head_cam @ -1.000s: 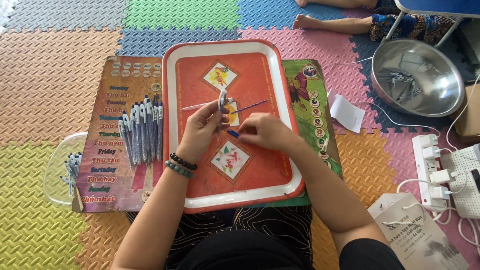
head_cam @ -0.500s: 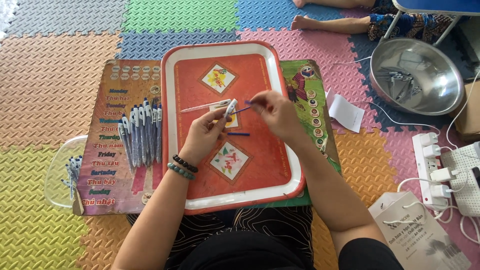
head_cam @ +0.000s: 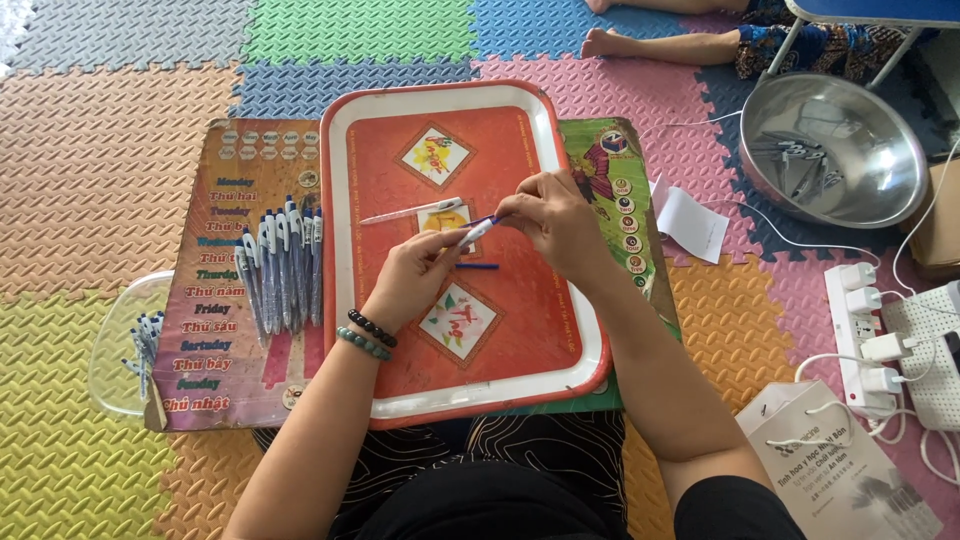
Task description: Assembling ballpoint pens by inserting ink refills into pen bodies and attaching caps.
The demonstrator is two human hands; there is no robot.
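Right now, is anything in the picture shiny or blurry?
In the head view, daylight glares off the metal bowl at upper right and off the white rim of the orange tray. The left hand and right hand, holding a pen, look sharp, with only soft shadows under them. Straight edges bend slightly near the frame's corners.

Floor [head_cam: 120, 120] is foam puzzle mats, many colours. Directly on it: printed poster [head_cam: 215, 330] w/ orange tray [head_cam: 400, 330] on top, clear plastic lid [head_cam: 115, 345] at left, steel bowl [head_cam: 830, 150], power strip [head_cam: 865, 340], paper bag [head_cam: 850, 470], paper slip [head_cam: 692, 222].
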